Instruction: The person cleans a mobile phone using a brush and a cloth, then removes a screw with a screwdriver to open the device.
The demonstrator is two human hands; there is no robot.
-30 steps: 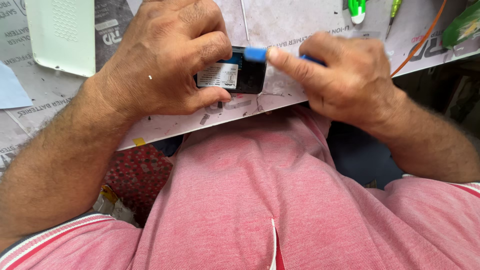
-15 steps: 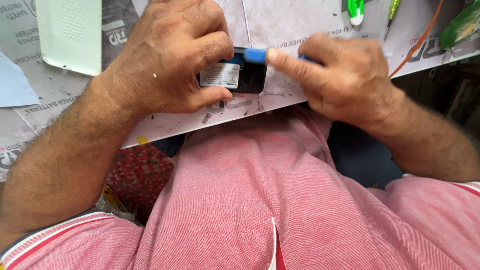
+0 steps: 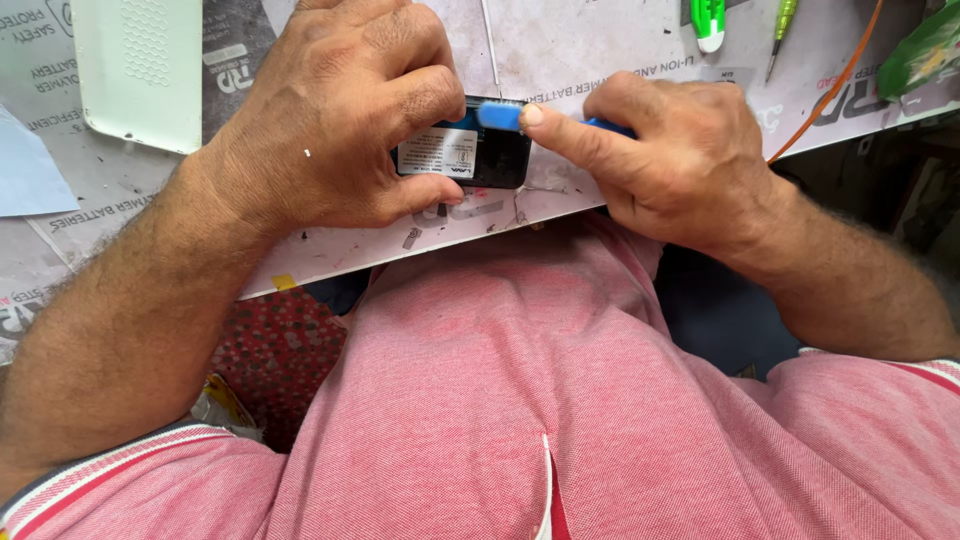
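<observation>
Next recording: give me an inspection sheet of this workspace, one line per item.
Surface: worn white bench with printed lettering.
Job's things: small black device with a white label; blue tool pressed at its top edge.
Clutter: pale green cover, green screwdriver, green-tipped tool, green bag.
Hands: left hand grips the device; right hand holds the blue tool.
Cables: orange cable.
Surroundings: red patterned cloth below the bench.

We see a bright, even daylight, with only soft shadows under the left hand [image 3: 340, 120] and the right hand [image 3: 665, 160]. Nothing glares. The middle is sharp; the shirt [image 3: 520, 400] near us looks slightly soft.
</observation>
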